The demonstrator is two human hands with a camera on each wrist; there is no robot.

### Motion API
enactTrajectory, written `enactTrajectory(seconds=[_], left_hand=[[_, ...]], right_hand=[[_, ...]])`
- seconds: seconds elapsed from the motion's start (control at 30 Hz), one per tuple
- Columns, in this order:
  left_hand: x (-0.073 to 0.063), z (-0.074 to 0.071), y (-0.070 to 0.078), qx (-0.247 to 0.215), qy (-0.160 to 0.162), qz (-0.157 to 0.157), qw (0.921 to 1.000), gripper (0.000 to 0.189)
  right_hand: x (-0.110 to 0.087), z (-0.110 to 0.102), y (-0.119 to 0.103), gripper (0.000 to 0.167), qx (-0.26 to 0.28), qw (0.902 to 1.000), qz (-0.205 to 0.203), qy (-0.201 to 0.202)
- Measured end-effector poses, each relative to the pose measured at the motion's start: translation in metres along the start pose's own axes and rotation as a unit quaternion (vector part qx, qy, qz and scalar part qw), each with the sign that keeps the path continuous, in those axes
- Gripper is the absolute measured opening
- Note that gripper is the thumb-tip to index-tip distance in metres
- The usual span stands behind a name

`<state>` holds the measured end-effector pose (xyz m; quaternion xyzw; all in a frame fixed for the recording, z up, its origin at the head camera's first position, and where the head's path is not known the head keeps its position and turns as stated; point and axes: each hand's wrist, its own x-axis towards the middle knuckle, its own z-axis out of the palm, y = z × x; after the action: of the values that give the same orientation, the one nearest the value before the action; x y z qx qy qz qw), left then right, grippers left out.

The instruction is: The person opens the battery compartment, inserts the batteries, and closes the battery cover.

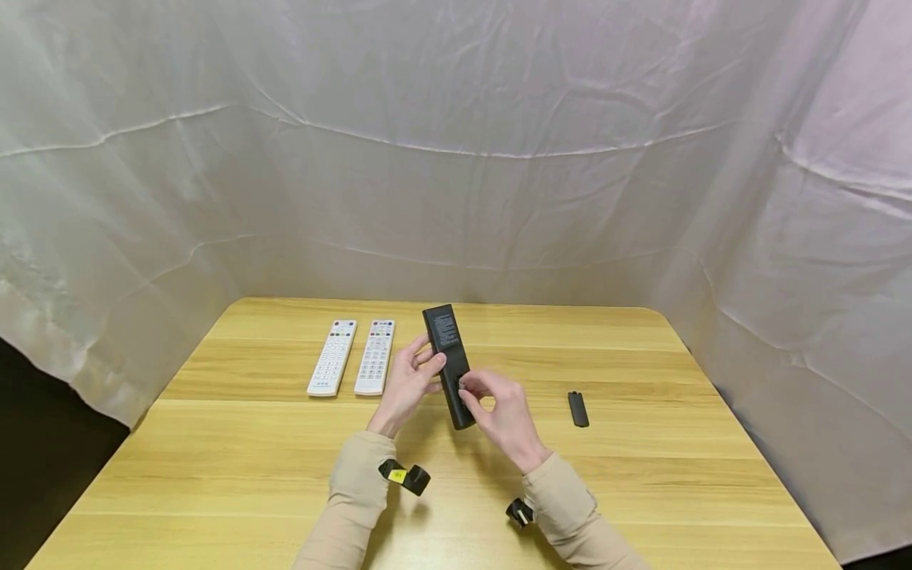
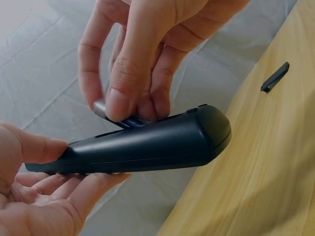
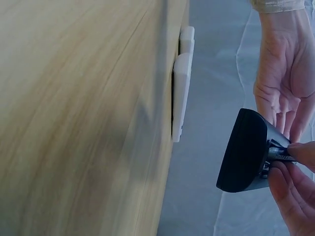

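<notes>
A black remote control (image 1: 449,348) is held above the table, its back and label turned up. My left hand (image 1: 409,384) grips it along the side, thumb on top and fingers underneath, as the left wrist view also shows. My right hand (image 1: 503,412) pinches a battery (image 2: 129,121) between thumb and fingers at the open battery compartment. In the right wrist view the battery (image 3: 279,154) lies partly in the compartment, tilted, with the fingertips still on it. The black battery cover (image 1: 578,409) rests on the table to the right of the hands.
Two white remote controls, one at the far left (image 1: 332,358) and another beside it (image 1: 374,358), lie face up on the wooden table (image 1: 214,475). A pale curtain (image 1: 456,198) hangs behind the table and along its sides.
</notes>
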<state>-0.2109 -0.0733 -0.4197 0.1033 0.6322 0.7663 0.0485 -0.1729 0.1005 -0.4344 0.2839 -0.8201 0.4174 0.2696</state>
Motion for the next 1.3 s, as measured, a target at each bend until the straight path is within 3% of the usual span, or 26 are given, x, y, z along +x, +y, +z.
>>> enactTrajectory(seconds=[0.43, 0.87, 1.3], left_hand=[[0.0005, 0.0013, -0.0008, 0.002, 0.001, 0.008, 1.0000, 0.051], [-0.0010, 0.0032, 0.0000, -0.015, -0.006, 0.025, 0.9996, 0.052], [-0.0008, 0.0062, 0.0002, -0.019, 0.009, 0.023, 0.9995, 0.052]], right_hand=[[-0.0008, -0.0019, -0.0014, 0.013, -0.026, 0.9993, 0.021, -0.018], [-0.0034, 0.0026, -0.0021, 0.019, -0.090, 0.9949, -0.041, 0.021], [-0.0026, 0.0025, -0.0003, 0.018, -0.119, 0.9913, -0.046, 0.034]])
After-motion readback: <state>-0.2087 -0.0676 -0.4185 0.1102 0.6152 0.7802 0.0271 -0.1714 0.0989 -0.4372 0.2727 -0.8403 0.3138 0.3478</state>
